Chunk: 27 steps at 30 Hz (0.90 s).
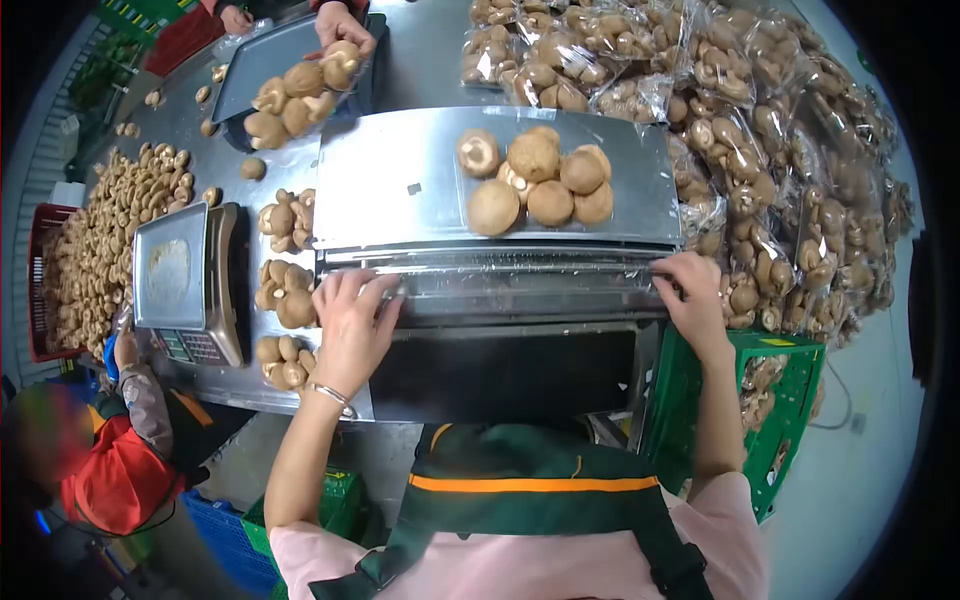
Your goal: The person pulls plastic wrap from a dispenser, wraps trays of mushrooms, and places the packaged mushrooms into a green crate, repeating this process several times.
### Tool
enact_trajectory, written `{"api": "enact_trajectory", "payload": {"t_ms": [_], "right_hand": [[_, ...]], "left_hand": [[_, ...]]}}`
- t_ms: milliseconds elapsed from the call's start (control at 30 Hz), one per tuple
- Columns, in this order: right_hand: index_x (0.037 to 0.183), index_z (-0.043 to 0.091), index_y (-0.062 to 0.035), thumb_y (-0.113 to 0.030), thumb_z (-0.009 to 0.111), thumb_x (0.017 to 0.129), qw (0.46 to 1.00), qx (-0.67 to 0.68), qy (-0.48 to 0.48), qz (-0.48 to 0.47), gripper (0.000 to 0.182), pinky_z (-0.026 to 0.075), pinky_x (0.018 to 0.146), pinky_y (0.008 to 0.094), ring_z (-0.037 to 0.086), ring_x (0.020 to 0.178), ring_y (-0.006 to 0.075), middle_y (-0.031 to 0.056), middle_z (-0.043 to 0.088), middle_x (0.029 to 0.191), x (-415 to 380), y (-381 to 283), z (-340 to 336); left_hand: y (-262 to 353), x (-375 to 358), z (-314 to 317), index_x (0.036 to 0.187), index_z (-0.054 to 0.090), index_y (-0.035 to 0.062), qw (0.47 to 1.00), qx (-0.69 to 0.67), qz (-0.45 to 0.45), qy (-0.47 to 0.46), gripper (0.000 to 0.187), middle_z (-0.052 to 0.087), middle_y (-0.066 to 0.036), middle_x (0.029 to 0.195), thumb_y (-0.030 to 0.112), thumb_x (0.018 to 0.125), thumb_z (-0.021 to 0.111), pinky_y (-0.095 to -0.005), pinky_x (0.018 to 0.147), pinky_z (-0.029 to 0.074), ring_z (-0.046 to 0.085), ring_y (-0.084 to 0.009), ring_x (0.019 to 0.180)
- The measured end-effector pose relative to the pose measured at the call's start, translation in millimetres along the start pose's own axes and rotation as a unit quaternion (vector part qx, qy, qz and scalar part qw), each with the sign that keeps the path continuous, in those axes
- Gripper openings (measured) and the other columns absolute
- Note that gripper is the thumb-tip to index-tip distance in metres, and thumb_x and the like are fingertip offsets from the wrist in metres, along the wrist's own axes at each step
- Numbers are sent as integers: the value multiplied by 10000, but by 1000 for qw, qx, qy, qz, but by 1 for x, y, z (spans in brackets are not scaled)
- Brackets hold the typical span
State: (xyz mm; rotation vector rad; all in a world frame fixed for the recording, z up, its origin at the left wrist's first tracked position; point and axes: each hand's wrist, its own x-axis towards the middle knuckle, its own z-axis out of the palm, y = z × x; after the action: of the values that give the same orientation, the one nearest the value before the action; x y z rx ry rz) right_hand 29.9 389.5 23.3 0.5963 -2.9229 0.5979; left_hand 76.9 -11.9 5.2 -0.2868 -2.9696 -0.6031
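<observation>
A cluster of brown mushrooms sits on the metal plate of a wrapping machine in front of me. Clear plastic film is stretched across the roller slot at the plate's near edge. My left hand, with a bracelet on the wrist, grips the film's left end, fingers bent over it. At the right end, my right hand pinches the film between thumb and fingers. Below the film lies a dark flat panel.
Bagged mushrooms are piled at the right, above a green crate. Small mushroom groups line the left side, beside a scale and a loose heap. A co-worker's hand holds a mushroom pack; another person is lower left.
</observation>
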Motion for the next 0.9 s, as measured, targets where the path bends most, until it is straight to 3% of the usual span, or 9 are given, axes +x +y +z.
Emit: {"api": "enact_trajectory", "payload": {"t_ms": [100,233,433,467,567,600,667,800,900], "right_hand": [[947,627,-84,-25,602,714,988,-59,-75,-124,242,323,877,370,519,877,225,37,577,866,8,3,5],[1009,626,-93,-17,594,711,958,-115,-191,-182,309,317,895,387,527,910,218,49,583,876,28,5,-5],[830,630,-87,-107,610,743,959,-128,-139,-211,91,358,772,344,569,757,208,56,588,744,32,5,12],[814,625,-85,-115,609,751,962,-115,-118,-220,72,362,756,337,571,739,208,57,588,733,32,8,13],[806,620,-84,-124,599,778,985,-46,-49,-157,53,362,743,335,566,734,231,71,596,761,23,7,13],[857,590,-59,-107,557,836,987,-44,-23,-150,62,403,680,321,577,681,211,80,595,777,21,2,11],[898,561,-35,-94,508,878,987,150,-62,1,81,437,628,303,587,666,179,86,591,808,16,-5,12],[943,490,5,-85,428,931,868,432,-124,212,109,488,577,248,602,684,130,101,574,875,0,-17,-8],[918,454,10,-66,412,936,910,382,-105,121,89,512,658,264,613,725,152,126,571,899,-37,-37,-43]], "left_hand": [[0,16,3,1084,563,69,991,-72,110,-7,294,556,-94,987,56,790,558,-375,875,322,473,-272,987],[-2,30,-3,1130,536,51,985,-68,122,-97,347,597,-99,987,42,788,477,-375,886,341,504,-256,994],[3,46,5,878,650,51,980,27,166,-105,131,638,-67,818,118,790,579,-383,794,389,543,-247,814],[1,47,7,796,655,50,980,23,193,-42,105,624,-56,728,141,784,603,-376,727,412,534,-249,737],[1,45,5,781,641,46,988,-18,144,-50,102,624,-69,741,137,794,597,-362,704,437,548,-255,762],[-1,42,8,810,622,43,987,-58,149,9,80,609,-103,733,107,816,576,-339,632,464,581,-251,701],[3,40,5,856,588,29,989,-118,78,-36,80,603,-106,729,95,853,543,-311,601,481,605,-223,656],[15,22,-14,922,502,-6,928,-364,-64,-56,101,595,-97,722,86,922,461,-256,560,496,619,-155,588],[25,-16,-42,912,426,-1,913,-402,9,-64,66,632,-118,738,45,939,387,-269,618,520,653,-174,688]]}}
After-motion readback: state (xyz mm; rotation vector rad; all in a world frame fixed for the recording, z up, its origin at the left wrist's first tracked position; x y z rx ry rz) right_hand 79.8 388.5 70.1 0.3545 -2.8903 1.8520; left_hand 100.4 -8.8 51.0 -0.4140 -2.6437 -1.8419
